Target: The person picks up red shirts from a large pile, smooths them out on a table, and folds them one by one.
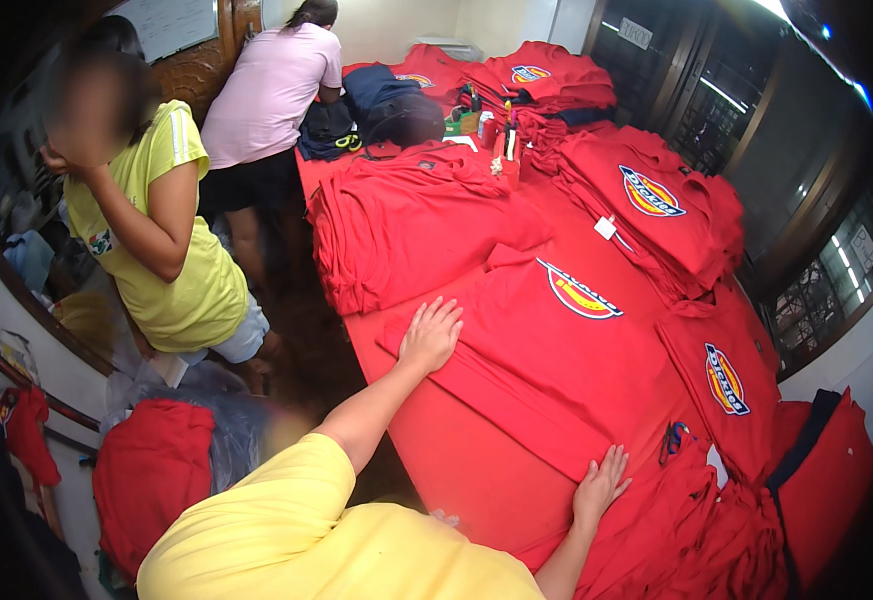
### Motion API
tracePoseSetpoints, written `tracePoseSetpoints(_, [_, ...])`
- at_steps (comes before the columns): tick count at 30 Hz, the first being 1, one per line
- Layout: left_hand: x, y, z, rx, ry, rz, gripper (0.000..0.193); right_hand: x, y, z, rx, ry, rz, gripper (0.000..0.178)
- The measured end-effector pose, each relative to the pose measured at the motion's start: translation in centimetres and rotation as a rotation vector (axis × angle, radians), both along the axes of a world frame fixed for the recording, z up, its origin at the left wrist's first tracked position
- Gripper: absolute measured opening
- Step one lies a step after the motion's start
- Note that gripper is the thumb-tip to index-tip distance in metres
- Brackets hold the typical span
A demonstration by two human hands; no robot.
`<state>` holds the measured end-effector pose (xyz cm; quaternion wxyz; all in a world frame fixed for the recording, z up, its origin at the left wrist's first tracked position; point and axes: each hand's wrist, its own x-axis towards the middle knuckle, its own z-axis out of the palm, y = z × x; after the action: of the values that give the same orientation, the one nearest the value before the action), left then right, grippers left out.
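A red T-shirt (526, 370) with an oval printed emblem lies spread on the red-topped table (406, 440) in front of me. Flat on its left edge rests my left hand (432, 335), fingers stretched out. My right hand (601, 487) lies at the shirt's near edge, also with fingers extended, holding nothing. To the right of that hand is a heap of crumpled red cloth (676, 540), with a small blue-handled cutting tool (672, 440) on it. Another red shirt (714, 375) with the same emblem lies just right of the spread one.
Stacked red shirts (396, 225) lie beyond my left hand, with another pile (646, 200) at the far right. Bottles and tools stand in a holder (504, 155). A person in a yellow shirt (166, 230) stands left; one in pink (271, 90) leans over the table's far end.
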<state>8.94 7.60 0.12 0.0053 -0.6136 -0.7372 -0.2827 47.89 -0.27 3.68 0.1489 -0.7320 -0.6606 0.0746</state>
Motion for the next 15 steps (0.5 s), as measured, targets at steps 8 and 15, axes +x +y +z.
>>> tracePoseSetpoints(8, [0.1, 0.0, -0.2, 0.015, 0.013, -0.011, 0.042, 0.4, 0.0, -0.5, 0.022, -0.016, 0.000, 0.050])
tracePoseSetpoints(15, [-0.4, 0.1, 0.8, -0.064, -0.116, -0.061, 0.051, -0.1, 0.1, -0.4, 0.031, -0.012, -0.010, 0.052])
